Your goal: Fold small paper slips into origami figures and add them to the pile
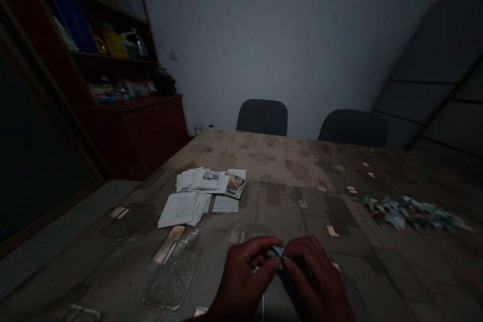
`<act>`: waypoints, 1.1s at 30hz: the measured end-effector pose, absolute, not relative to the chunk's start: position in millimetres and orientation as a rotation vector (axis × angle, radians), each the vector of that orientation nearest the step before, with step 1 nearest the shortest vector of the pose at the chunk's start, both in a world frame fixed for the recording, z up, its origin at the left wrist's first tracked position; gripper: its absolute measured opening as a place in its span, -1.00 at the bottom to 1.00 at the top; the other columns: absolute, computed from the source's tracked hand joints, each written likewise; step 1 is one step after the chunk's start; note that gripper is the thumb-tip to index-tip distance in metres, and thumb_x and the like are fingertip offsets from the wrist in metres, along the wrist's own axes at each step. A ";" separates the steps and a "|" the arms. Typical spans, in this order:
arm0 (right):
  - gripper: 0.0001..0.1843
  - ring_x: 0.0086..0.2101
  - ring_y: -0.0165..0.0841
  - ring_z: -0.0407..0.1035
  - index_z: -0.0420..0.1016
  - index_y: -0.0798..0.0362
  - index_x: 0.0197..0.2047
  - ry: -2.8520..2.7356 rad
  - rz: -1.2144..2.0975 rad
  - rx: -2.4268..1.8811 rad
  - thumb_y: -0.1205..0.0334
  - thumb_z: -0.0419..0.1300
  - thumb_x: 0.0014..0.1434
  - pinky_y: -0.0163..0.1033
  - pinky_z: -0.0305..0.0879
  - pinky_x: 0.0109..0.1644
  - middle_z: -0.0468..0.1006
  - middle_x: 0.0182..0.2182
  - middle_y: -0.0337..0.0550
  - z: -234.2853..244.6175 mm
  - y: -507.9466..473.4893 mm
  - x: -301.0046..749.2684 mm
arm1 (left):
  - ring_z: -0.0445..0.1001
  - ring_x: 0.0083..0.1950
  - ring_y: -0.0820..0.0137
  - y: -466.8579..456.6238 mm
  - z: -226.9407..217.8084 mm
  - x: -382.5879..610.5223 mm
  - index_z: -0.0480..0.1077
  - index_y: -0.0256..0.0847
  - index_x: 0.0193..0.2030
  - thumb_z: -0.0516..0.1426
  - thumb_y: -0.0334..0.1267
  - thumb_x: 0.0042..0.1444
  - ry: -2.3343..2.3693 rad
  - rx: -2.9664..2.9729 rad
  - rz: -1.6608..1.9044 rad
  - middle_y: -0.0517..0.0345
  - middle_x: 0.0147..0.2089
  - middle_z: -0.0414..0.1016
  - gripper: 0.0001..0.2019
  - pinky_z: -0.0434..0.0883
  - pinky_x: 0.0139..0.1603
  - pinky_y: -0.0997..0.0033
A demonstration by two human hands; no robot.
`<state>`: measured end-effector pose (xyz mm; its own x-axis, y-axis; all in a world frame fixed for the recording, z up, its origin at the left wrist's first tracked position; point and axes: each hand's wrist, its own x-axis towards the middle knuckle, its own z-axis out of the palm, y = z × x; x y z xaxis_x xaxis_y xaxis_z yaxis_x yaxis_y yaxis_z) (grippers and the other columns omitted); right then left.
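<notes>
Near the front of the table, my left hand (251,271) and my right hand (315,271) meet fingertip to fingertip. Both pinch one small folded piece of paper (278,251), pale with a pointed corner, and the fingers cover most of it. Beyond my hands to the left lies a loose stack of paper sheets (177,209), some printed with text and pictures. Over to the right rests a pile of small folded paper pieces (411,213), whitish and green with pointed ends.
A patterned cloth covers the table (260,156). Behind its far edge stand a dark chair (262,116) and a second chair (352,127). On the left is a reddish cabinet (151,131) with filled shelves. The room is dim.
</notes>
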<state>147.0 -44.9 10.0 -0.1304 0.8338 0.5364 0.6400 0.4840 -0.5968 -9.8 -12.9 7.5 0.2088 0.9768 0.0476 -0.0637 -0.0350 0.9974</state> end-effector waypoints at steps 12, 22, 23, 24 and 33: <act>-0.83 -0.36 -0.34 0.43 0.38 -0.01 -0.35 -1.751 0.437 -1.285 0.25 0.07 0.30 -0.31 0.35 -0.28 0.48 -0.40 -0.24 7.4 -45.6 146.1 | 0.49 -0.37 0.38 -6.4 8.1 -13.5 0.55 -0.24 -0.30 0.22 -0.38 -0.03 0.959 1.346 1.076 0.13 -0.39 0.56 -0.88 0.39 -0.36 0.51; -0.85 -0.37 -0.33 0.42 0.37 0.00 -0.35 -1.660 0.585 -1.268 0.23 0.08 0.27 -0.31 0.34 -0.29 0.46 -0.41 -0.23 7.8 -42.8 145.8 | 0.44 -0.44 0.42 -4.7 16.0 -16.2 0.48 -0.28 -0.47 0.23 -0.39 -0.03 0.941 1.305 1.000 0.19 -0.52 0.48 -0.96 0.34 -0.42 0.51; -0.85 -0.38 -0.33 0.41 0.36 0.00 -0.35 -1.633 0.630 -1.263 0.21 0.08 0.27 -0.31 0.33 -0.29 0.46 -0.42 -0.23 6.9 -42.6 145.3 | 0.43 -0.45 0.42 -4.6 14.2 -15.4 0.47 -0.28 -0.47 0.23 -0.39 -0.02 0.922 1.274 0.991 0.20 -0.52 0.47 -0.95 0.34 -0.43 0.51; -0.84 -0.37 -0.32 0.40 0.35 0.01 -0.36 -1.604 0.669 -1.250 0.20 0.08 0.26 -0.30 0.33 -0.28 0.45 -0.42 -0.23 5.8 -42.4 144.7 | 0.42 -0.46 0.43 -4.5 12.4 -14.7 0.47 -0.29 -0.47 0.23 -0.39 -0.03 0.912 1.254 0.988 0.21 -0.53 0.46 -0.95 0.33 -0.44 0.51; -0.83 -0.38 -0.32 0.35 0.31 0.00 -0.43 -1.461 0.805 -1.191 0.23 0.13 0.21 -0.28 0.28 -0.28 0.41 -0.44 -0.25 6.3 -41.2 139.4 | 0.42 -0.43 0.44 -1.2 15.1 -12.1 0.45 -0.30 -0.54 0.27 -0.41 -0.10 0.831 1.186 1.082 0.15 -0.48 0.48 -0.91 0.33 -0.40 0.50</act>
<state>139.4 -41.2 6.3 0.0326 0.9536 0.2993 0.2566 0.2814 -0.9246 -12.1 -1.2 15.1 0.2967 0.9542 0.0378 -0.2093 0.0263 0.9775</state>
